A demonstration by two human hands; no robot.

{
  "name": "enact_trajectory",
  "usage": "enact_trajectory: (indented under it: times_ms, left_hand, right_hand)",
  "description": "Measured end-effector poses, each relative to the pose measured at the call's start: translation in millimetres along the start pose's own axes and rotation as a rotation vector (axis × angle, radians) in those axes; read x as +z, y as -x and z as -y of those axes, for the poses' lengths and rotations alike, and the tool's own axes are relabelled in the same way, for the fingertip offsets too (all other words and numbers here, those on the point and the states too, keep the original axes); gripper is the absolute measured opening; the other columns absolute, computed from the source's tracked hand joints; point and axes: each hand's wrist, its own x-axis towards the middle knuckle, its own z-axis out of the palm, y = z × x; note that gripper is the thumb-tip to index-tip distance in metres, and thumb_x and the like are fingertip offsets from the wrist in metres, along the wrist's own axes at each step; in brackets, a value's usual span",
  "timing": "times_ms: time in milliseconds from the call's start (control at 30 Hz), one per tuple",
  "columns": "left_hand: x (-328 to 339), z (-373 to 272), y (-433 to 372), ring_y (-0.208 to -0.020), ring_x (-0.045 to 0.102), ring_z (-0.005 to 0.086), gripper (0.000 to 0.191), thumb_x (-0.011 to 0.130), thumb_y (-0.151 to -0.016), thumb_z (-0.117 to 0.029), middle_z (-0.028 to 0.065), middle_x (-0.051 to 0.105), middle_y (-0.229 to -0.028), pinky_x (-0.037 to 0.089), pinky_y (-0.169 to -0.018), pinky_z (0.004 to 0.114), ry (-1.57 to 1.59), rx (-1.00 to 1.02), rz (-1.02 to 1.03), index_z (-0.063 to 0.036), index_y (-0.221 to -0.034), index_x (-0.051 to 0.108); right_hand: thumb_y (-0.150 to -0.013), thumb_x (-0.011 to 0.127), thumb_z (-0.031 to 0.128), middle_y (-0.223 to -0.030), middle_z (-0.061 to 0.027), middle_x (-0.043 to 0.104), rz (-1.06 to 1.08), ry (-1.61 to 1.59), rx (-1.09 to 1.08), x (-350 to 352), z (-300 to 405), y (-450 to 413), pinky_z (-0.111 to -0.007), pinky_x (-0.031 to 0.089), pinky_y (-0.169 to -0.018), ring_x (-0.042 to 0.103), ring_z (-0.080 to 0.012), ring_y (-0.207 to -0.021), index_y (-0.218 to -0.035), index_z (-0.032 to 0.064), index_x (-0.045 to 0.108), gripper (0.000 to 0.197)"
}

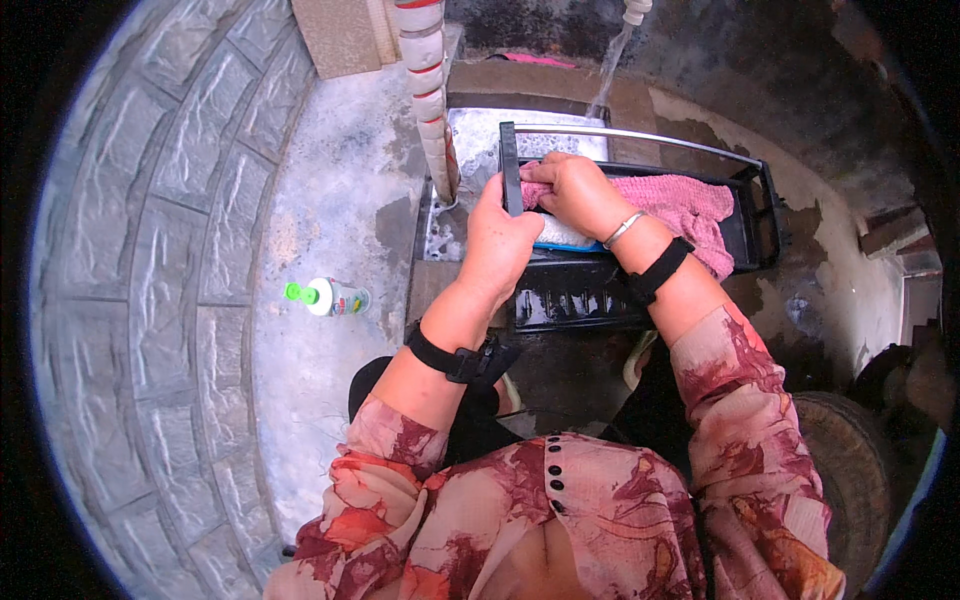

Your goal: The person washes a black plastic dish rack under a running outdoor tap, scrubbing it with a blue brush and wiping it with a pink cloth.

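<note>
My left hand [499, 244] grips the near-left end of a black plastic rack [759, 225], thumb and fingers around its upright frame. A shiny metal rail [637, 136] runs along the rack's far side. With bent fingers my right hand [585, 193] presses a bunched end of a pink textured cloth [675, 199] against that same upright. The rest of the cloth lies over the rack, partly under my right forearm. Between my hands shows a white fluffy pad with a blue edge [566, 234], partly hidden. Below the rack is a black ribbed tray [581, 296], wet and shiny.
Foamy water [480, 139] fills a basin behind the rack, where a water stream [611, 64] falls from a white spout [637, 9]. A wrapped pipe [426, 82] stands in the foam. A green-capped bottle [341, 297] stands left, near a grey brick wall [165, 232]. A tyre [844, 457] is at right.
</note>
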Motion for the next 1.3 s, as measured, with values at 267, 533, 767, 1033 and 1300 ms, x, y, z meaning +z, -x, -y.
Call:
enact_trajectory:
  times_ms: [267, 533, 767, 1033, 1300]
  left_hand:
    - [-6.4, 5.8, -2.7, -0.083, 0.054, 0.0107, 0.048, 0.049, -0.071, 0.011, 0.0035, 0.058, -0.098, 0.044, -0.074, 0.023, -0.012, -0.028, -0.003, -0.0011, -0.117, 0.051]
    - [-1.6, 5.4, -7.7, -0.080, 0.055, 0.0128, 0.047, 0.050, -0.070, 0.010, 0.0057, 0.058, -0.097, 0.045, -0.072, 0.024, 0.028, -0.073, -0.019, 0.0008, -0.116, 0.049]
    - [-2.8, 7.0, -7.2, -0.079, 0.056, 0.0121, 0.046, 0.054, -0.069, 0.009, 0.0056, 0.060, -0.092, 0.045, -0.070, 0.024, 0.120, -0.051, -0.036, 0.0018, -0.115, 0.050]
    - [-5.2, 5.0, -7.6, -0.083, 0.057, 0.0140, 0.047, 0.054, -0.069, 0.009, 0.0083, 0.061, -0.096, 0.046, -0.076, 0.025, 0.079, -0.076, -0.032, 0.0027, -0.116, 0.049]
    - [-2.1, 0.4, -5.0, -0.085, 0.060, 0.0158, 0.047, 0.052, -0.069, 0.010, 0.0106, 0.063, -0.099, 0.046, -0.077, 0.025, 0.094, -0.075, -0.035, 0.0033, -0.116, 0.048]
  right_hand:
    - [-0.078, 0.056, 0.019, -0.082, -0.0154, 0.067, 0.281, 0.306, 0.317, -17.2, 31.4, -10.8, -0.044, 0.051, -0.071, 0.065, -0.0329, -0.080, -0.098, 0.0196, 0.070, 0.025]
    - [-0.079, 0.055, 0.020, -0.083, -0.0169, 0.067, 0.239, 0.324, 0.315, -25.6, 14.4, -1.0, -0.044, 0.051, -0.071, 0.065, -0.0332, -0.081, -0.088, 0.0141, 0.070, 0.019]
    - [-0.078, 0.055, 0.013, -0.089, -0.0226, 0.066, 0.280, 0.435, 0.488, -49.3, -28.6, 29.0, -0.045, 0.052, -0.075, 0.065, -0.0364, -0.084, -0.087, 0.0052, 0.070, 0.019]
    - [-0.077, 0.057, 0.011, -0.090, -0.0234, 0.065, 0.335, 0.597, 0.661, -93.8, -32.5, 48.8, -0.044, 0.052, -0.077, 0.064, -0.0372, -0.088, -0.083, 0.0004, 0.069, 0.017]
    - [-0.076, 0.059, 0.011, -0.093, -0.0237, 0.064, 0.377, 0.645, 0.742, -125.1, -64.4, 77.1, -0.043, 0.052, -0.079, 0.063, -0.0369, -0.091, -0.085, -0.0002, 0.069, 0.018]
